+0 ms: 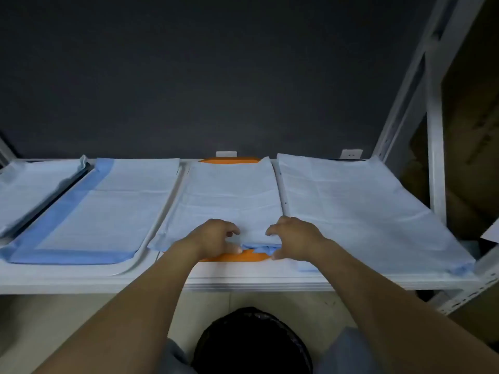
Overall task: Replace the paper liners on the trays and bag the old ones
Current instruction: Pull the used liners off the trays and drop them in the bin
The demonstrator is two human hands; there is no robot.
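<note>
Head view, and both hands are on the middle sheet; the left hand [213, 238] and the right hand [295, 237] each have fingers curled over the top and thumb tucked under, pinching the near edge of the pale blue liner [229, 201] at 6 o'clock of the orange tray [235, 257]; the rest of the liner lies flat along the tray, far end up at 12 o'clock, with a darker blue fold bunched between the two thumbs. A black bag [251, 344] sits on the floor at 6 o'clock, below the shelf [256, 283], its mouth seemingly open.

Now the risks, as I read them; thin paper gripped at one edge could tear if the pull is uneven; the sheet runs edge to edge with the neighbouring liner [351, 206] at 3 o'clock, so a quick drag could take that one along; the tray sits near the shelf lip and might slide forward; a loose sheet could miss the bag.
</note>
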